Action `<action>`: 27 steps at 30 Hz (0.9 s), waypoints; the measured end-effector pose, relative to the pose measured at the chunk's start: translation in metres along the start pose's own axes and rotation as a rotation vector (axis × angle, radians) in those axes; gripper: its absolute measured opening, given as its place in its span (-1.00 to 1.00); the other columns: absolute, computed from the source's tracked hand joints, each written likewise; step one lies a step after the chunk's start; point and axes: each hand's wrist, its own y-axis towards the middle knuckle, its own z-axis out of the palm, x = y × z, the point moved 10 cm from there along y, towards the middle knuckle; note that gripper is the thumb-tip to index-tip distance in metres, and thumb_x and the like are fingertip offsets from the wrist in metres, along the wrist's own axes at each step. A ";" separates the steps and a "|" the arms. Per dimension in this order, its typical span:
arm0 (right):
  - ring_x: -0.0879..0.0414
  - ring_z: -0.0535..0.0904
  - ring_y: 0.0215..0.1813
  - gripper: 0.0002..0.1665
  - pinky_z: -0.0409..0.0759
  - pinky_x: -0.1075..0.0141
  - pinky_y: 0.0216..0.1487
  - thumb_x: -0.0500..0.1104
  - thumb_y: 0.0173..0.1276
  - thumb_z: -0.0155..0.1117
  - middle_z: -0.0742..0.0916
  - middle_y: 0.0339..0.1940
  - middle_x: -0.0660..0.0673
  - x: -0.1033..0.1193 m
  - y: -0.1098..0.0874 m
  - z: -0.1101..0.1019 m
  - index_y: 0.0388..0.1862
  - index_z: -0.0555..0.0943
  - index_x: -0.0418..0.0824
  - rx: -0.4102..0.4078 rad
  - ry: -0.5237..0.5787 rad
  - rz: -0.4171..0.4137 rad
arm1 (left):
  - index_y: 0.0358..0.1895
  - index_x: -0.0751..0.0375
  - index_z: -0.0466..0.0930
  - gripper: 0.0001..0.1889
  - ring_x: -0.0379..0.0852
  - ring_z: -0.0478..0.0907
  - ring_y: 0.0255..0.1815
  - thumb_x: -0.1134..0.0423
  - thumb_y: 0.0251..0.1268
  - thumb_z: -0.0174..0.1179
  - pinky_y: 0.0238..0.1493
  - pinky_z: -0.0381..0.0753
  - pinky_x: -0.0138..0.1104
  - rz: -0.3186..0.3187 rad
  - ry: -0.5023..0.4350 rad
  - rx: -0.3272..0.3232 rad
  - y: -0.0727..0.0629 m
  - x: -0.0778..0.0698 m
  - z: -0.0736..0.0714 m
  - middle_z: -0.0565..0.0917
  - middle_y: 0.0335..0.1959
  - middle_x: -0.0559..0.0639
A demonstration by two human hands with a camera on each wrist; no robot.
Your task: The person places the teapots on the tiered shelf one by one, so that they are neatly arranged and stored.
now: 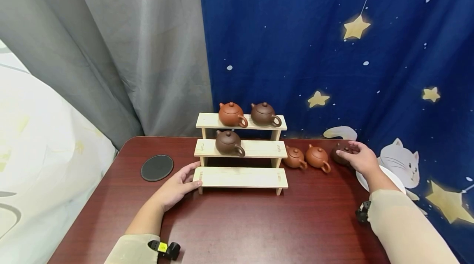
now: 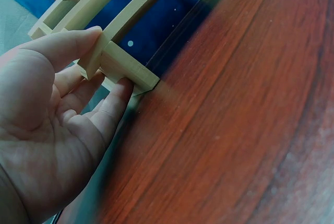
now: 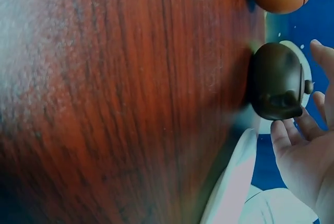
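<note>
A three-step wooden display stand stands on the table. My left hand grips the left end of its lowest step, thumb on top and fingers beneath, as the left wrist view shows. On the top step sit a reddish-brown teapot and a dark brown teapot; another dark brown teapot is on the middle step. At the right, my right hand reaches over a dark brown teapot, its thumb and fingers spread close around the lid and handle side.
Two reddish-brown teapots stand on the table right of the stand. A round black mat lies at the left. A white plate is beneath the right forearm at the table's right edge. Curtains hang behind.
</note>
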 end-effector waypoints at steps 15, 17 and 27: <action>-0.52 0.38 0.49 0.08 0.34 -0.36 0.50 0.19 0.36 0.50 0.46 0.49 -0.63 -0.010 0.007 0.012 0.54 0.34 -0.51 0.032 -0.132 0.025 | 0.72 0.12 0.09 -0.16 0.06 0.50 0.51 0.18 0.53 0.35 0.20 0.62 -0.45 0.000 0.000 -0.001 0.000 -0.001 0.001 0.39 0.61 0.31; -0.51 0.40 0.48 0.06 0.37 -0.35 0.49 0.20 0.36 0.51 0.49 0.48 -0.62 -0.007 0.006 0.009 0.52 0.36 -0.50 0.014 -0.136 0.023 | 0.72 0.12 0.08 -0.15 0.10 0.47 0.54 0.18 0.53 0.35 0.20 0.61 -0.46 0.000 -0.004 -0.001 0.000 0.000 0.001 0.37 0.62 0.31; -0.41 0.54 0.38 0.03 0.50 -0.23 0.34 0.24 0.39 0.47 0.58 0.43 -0.56 0.030 -0.009 -0.014 0.55 0.40 -0.41 -0.089 -0.035 -0.030 | 0.73 0.12 0.07 -0.13 0.02 0.46 0.55 0.17 0.52 0.37 0.22 0.60 -0.49 -0.013 -0.006 -0.007 0.001 0.000 0.000 0.34 0.65 0.28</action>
